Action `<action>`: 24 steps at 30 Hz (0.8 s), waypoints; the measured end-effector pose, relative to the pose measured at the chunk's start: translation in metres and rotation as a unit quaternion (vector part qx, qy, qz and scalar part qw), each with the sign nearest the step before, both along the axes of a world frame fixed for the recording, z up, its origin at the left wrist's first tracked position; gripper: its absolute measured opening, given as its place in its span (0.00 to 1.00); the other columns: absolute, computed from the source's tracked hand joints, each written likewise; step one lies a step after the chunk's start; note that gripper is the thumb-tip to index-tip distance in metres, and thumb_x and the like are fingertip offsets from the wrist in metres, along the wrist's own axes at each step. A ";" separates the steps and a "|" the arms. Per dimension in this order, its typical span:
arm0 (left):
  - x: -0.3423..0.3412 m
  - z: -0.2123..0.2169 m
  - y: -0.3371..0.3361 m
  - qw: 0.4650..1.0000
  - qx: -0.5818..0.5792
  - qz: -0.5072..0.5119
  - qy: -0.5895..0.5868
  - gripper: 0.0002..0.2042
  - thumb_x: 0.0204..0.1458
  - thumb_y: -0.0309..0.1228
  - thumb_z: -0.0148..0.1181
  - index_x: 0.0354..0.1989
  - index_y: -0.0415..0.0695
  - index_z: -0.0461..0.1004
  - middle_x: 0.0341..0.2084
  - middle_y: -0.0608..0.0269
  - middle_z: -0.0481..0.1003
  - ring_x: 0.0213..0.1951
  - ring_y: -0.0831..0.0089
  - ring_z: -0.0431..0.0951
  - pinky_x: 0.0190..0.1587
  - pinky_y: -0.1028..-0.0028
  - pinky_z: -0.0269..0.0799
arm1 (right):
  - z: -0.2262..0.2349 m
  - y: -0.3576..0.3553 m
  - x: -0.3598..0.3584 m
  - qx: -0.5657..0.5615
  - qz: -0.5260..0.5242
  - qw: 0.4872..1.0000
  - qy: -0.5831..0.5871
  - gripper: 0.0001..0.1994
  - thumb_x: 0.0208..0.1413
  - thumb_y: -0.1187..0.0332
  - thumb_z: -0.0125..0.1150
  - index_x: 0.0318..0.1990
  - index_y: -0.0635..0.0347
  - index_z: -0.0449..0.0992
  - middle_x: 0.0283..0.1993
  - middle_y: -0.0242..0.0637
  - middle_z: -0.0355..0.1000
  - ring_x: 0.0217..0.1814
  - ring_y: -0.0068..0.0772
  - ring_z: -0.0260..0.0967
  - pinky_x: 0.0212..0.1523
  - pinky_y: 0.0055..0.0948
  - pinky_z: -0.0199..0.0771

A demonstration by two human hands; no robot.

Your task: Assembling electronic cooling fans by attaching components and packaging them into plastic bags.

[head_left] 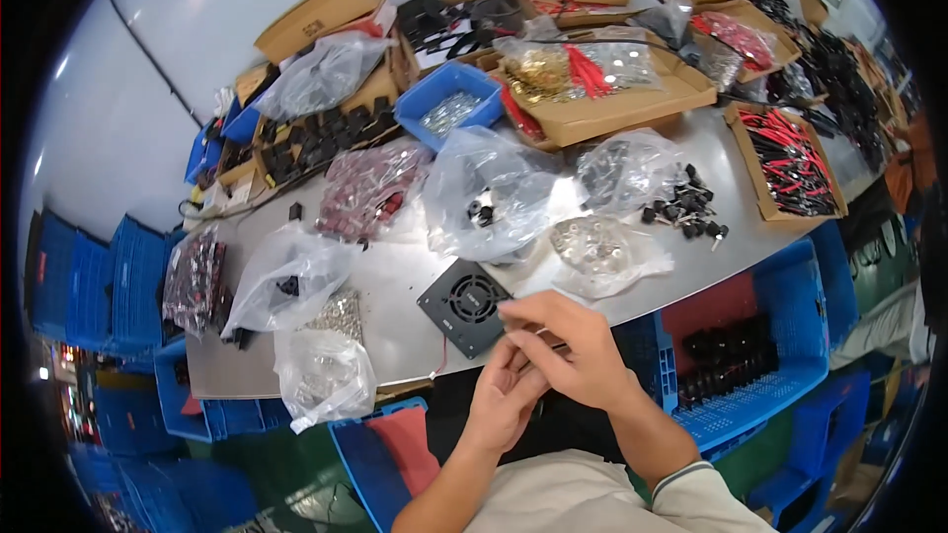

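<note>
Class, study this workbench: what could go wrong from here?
The clear bag overhanging the table's front edge might slip off. The thin red wire beside the black fan panel, near that edge, could snag on the left hand. The loose black parts on the right might scatter if knocked.

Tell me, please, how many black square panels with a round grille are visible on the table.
1. The black panel lies near the front edge of the metal table, just left of the right hand. Others could be hidden under plastic bags.
</note>
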State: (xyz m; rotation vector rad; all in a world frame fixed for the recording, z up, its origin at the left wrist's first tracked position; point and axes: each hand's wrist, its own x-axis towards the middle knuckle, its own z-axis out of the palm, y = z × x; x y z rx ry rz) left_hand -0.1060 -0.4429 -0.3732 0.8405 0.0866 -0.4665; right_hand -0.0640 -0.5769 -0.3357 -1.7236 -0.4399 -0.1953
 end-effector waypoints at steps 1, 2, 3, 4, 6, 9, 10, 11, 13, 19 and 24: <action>-0.001 0.000 0.005 1.000 0.000 -0.005 -0.019 0.26 0.56 0.23 0.55 0.63 0.40 0.55 0.58 0.55 0.64 0.58 0.66 0.67 0.60 0.67 0.64 | -0.009 0.001 -0.002 -0.007 0.010 1.000 0.001 0.12 0.51 0.78 0.58 0.44 0.64 0.76 0.40 0.43 0.74 0.39 0.34 0.74 0.38 0.27 0.73; -0.005 -0.007 0.011 0.999 0.042 -0.004 -0.013 0.26 0.56 0.22 0.55 0.63 0.39 0.55 0.55 0.54 0.67 0.57 0.66 0.69 0.58 0.69 0.66 | -0.016 -0.001 -0.001 -0.005 0.017 1.000 0.004 0.12 0.51 0.78 0.58 0.44 0.64 0.76 0.40 0.43 0.74 0.39 0.34 0.74 0.38 0.27 0.73; -0.010 -0.009 0.016 0.999 0.044 0.002 -0.010 0.26 0.56 0.22 0.55 0.63 0.39 0.55 0.55 0.54 0.67 0.57 0.66 0.69 0.58 0.69 0.66 | -0.023 -0.004 -0.001 -0.020 0.008 0.999 0.024 0.11 0.51 0.78 0.58 0.43 0.64 0.76 0.39 0.42 0.74 0.38 0.34 0.74 0.37 0.27 0.73; -0.012 -0.009 0.021 0.999 0.045 -0.014 -0.013 0.25 0.56 0.22 0.55 0.62 0.38 0.57 0.53 0.54 0.68 0.55 0.67 0.70 0.57 0.69 0.66 | -0.027 -0.006 0.001 -0.035 -0.007 0.998 0.043 0.10 0.51 0.79 0.58 0.42 0.65 0.76 0.38 0.42 0.74 0.37 0.33 0.73 0.37 0.26 0.72; -0.017 -0.010 0.028 0.995 0.098 -0.015 -0.033 0.20 0.54 0.19 0.55 0.57 0.36 0.65 0.45 0.53 0.74 0.51 0.66 0.74 0.54 0.69 0.69 | -0.033 -0.004 0.007 -0.027 -0.040 0.997 0.059 0.10 0.51 0.80 0.58 0.42 0.65 0.76 0.37 0.42 0.73 0.37 0.33 0.73 0.37 0.26 0.72; -0.021 -0.013 0.032 0.991 0.127 -0.007 -0.047 0.18 0.52 0.16 0.56 0.52 0.35 0.69 0.45 0.55 0.75 0.52 0.67 0.73 0.55 0.70 0.68 | -0.042 -0.005 0.006 -0.027 -0.070 0.995 0.064 0.09 0.53 0.81 0.56 0.42 0.66 0.75 0.36 0.39 0.72 0.36 0.29 0.72 0.38 0.24 0.71; -0.020 -0.014 0.031 0.991 0.127 -0.009 -0.046 0.18 0.52 0.16 0.56 0.52 0.35 0.69 0.45 0.55 0.75 0.52 0.67 0.73 0.55 0.70 0.68 | -0.045 -0.001 0.000 0.030 -0.066 0.993 0.095 0.10 0.53 0.80 0.57 0.43 0.66 0.75 0.37 0.39 0.73 0.36 0.29 0.73 0.37 0.23 0.72; -0.019 -0.017 0.030 0.990 0.130 0.004 -0.050 0.17 0.52 0.16 0.57 0.52 0.35 0.70 0.46 0.56 0.74 0.52 0.69 0.73 0.56 0.71 0.67 | -0.047 0.004 -0.006 0.088 -0.062 0.986 0.125 0.10 0.53 0.78 0.58 0.44 0.66 0.75 0.37 0.40 0.73 0.37 0.29 0.73 0.36 0.23 0.72; -0.018 -0.019 0.026 0.989 0.134 0.014 -0.054 0.17 0.52 0.16 0.57 0.51 0.35 0.70 0.47 0.57 0.73 0.52 0.70 0.72 0.57 0.71 0.65 | -0.049 0.013 -0.015 0.098 -0.038 0.986 0.130 0.09 0.54 0.79 0.56 0.43 0.66 0.76 0.38 0.39 0.74 0.37 0.26 0.73 0.37 0.22 0.72; -0.018 -0.020 0.022 0.989 0.120 0.037 -0.073 0.15 0.51 0.15 0.57 0.49 0.34 0.71 0.48 0.58 0.72 0.54 0.70 0.70 0.61 0.70 0.60 | -0.057 0.024 -0.028 0.221 -0.068 0.953 0.198 0.09 0.55 0.79 0.55 0.43 0.67 0.76 0.38 0.39 0.74 0.37 0.26 0.72 0.38 0.21 0.71; -0.020 -0.025 0.023 0.982 0.159 0.062 -0.077 0.14 0.51 0.16 0.58 0.47 0.35 0.72 0.48 0.57 0.71 0.54 0.69 0.69 0.60 0.69 0.60 | -0.060 0.024 -0.031 0.130 -0.073 0.979 0.139 0.07 0.59 0.79 0.52 0.41 0.69 0.75 0.36 0.35 0.72 0.38 0.21 0.71 0.38 0.20 0.71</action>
